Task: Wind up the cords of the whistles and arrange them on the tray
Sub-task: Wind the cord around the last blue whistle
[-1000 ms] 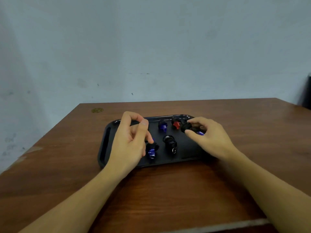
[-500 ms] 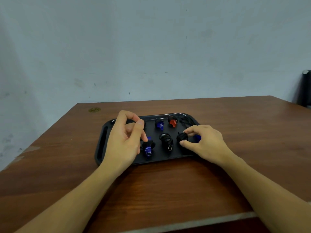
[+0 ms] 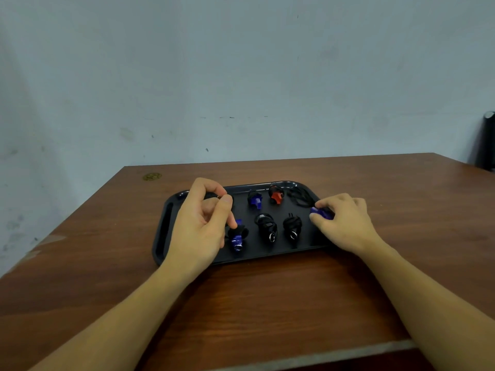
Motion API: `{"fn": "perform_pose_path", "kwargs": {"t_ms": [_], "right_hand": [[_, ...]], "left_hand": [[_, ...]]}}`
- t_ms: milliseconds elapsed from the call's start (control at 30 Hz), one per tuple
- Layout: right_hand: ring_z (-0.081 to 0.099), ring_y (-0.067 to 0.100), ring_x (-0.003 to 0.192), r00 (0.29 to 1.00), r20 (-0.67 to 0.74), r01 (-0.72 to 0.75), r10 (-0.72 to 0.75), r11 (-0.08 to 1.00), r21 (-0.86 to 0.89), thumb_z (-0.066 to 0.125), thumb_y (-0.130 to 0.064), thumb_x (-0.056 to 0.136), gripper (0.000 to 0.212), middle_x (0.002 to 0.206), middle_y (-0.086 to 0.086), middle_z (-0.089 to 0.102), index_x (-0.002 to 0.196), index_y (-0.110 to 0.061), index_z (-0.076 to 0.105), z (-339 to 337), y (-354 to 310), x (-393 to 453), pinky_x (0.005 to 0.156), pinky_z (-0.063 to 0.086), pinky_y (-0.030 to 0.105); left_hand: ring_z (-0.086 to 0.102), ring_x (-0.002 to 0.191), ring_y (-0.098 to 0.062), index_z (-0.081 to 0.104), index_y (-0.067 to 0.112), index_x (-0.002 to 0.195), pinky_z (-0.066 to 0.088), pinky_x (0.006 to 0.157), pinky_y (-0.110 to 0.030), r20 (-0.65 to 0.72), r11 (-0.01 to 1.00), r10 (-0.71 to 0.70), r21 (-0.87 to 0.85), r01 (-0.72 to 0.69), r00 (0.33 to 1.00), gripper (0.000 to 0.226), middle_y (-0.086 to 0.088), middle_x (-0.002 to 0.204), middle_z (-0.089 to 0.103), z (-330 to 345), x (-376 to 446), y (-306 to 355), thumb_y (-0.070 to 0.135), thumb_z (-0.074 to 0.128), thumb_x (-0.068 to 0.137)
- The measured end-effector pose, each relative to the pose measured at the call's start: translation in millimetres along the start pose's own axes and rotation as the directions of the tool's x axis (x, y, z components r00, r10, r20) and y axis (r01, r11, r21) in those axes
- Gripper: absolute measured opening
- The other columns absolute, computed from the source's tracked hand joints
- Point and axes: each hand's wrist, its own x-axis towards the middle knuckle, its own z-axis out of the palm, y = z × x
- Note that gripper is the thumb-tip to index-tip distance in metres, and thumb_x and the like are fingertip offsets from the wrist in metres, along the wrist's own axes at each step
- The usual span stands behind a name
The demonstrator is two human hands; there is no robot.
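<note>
A black tray (image 3: 163, 231) lies on the brown table. On it sit several whistles with wound black cords: a blue one (image 3: 237, 238) at front left, two black ones (image 3: 266, 226) (image 3: 292, 226) beside it, a blue one (image 3: 254, 198) and a red one (image 3: 276, 195) in the back row. A loose black cord (image 3: 300, 197) trails at the back right. My right hand (image 3: 341, 223) pinches a blue whistle (image 3: 320, 212) at the tray's right end. My left hand (image 3: 201, 223) hovers over the tray's left half, fingers curled with thumb and forefinger together; what it holds is hidden.
The table (image 3: 267, 303) stands against a pale blue wall, its near edge at the bottom. A dark upright object (image 3: 486, 140) stands past the table's far right corner. A small brass-coloured round mark (image 3: 152, 176) sits near the far left corner.
My right hand carried a wound black whistle from the back row to the front row, let it go there, then moved right and took a blue whistle. My left hand barely moved.
</note>
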Motion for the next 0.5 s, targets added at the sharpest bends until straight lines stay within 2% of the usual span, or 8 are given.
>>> {"fn": "perform_pose_path", "kwargs": {"t_ms": [100, 233, 300, 367, 500], "right_hand": [[0.031, 0.025, 0.128, 1.0, 0.004, -0.022, 0.022, 1.0, 0.0, 0.067, -0.041, 0.091, 0.023, 0.127, -0.007, 0.054, 0.111, -0.03, 0.072, 3, 1, 6, 0.102, 0.038, 0.041], [0.036, 0.026, 0.128, 0.994, -0.088, 0.065, -0.065, 0.998, 0.004, 0.063, -0.041, 0.095, 0.022, 0.122, -0.009, 0.059, 0.116, -0.037, 0.065, -1, -4, 6, 0.097, 0.038, 0.037], [0.055, 0.02, 0.115, 0.973, -0.163, 0.184, -0.163, 0.976, 0.119, 0.059, -0.039, 0.097, 0.018, 0.114, -0.011, 0.066, 0.114, -0.044, 0.06, -7, -13, 6, 0.089, 0.047, 0.031], [0.064, 0.005, 0.099, 0.957, -0.17, 0.276, -0.235, 0.921, 0.274, 0.06, -0.037, 0.097, 0.017, 0.109, -0.018, 0.069, 0.113, -0.044, 0.062, -19, -29, 5, 0.085, 0.053, 0.029], [0.062, -0.002, 0.108, 0.888, -0.091, 0.447, -0.451, 0.801, 0.399, 0.067, -0.032, 0.094, 0.031, 0.117, -0.022, 0.066, 0.12, -0.048, 0.061, -43, -72, 0, 0.095, 0.049, 0.025]], "left_hand": [[0.045, 0.041, -0.023, 0.05, 0.016, 0.098, 0.041, 0.042, -0.032, 0.007, 1.0, -0.004, 0.003, 0.004, 1.0, 0.004, -0.011, 0.065, 0.065, 0, 0, 0, 0.015, 0.05, 0.102], [0.045, 0.041, -0.023, 0.051, 0.016, 0.097, 0.04, 0.042, -0.031, 0.014, 0.999, -0.033, 0.014, 0.033, 0.999, 0.005, -0.011, 0.065, 0.065, 0, -1, -3, 0.014, 0.05, 0.102], [0.046, 0.041, -0.021, 0.054, 0.014, 0.095, 0.041, 0.042, -0.031, 0.024, 0.999, -0.049, 0.025, 0.048, 0.999, 0.007, -0.01, 0.065, 0.066, 1, -1, -3, 0.014, 0.051, 0.102], [0.047, 0.041, -0.018, 0.059, 0.012, 0.091, 0.042, 0.043, -0.03, 0.042, 0.996, -0.065, 0.059, 0.062, 0.997, 0.012, -0.009, 0.065, 0.066, 1, 5, 3, 0.016, 0.052, 0.101], [0.05, 0.044, -0.015, 0.065, 0.015, 0.094, 0.041, 0.042, -0.029, 0.128, 0.986, -0.154, 0.083, 0.145, 0.98, 0.02, -0.006, 0.074, 0.07, 5, 30, 28, 0.031, 0.055, 0.1]]}}
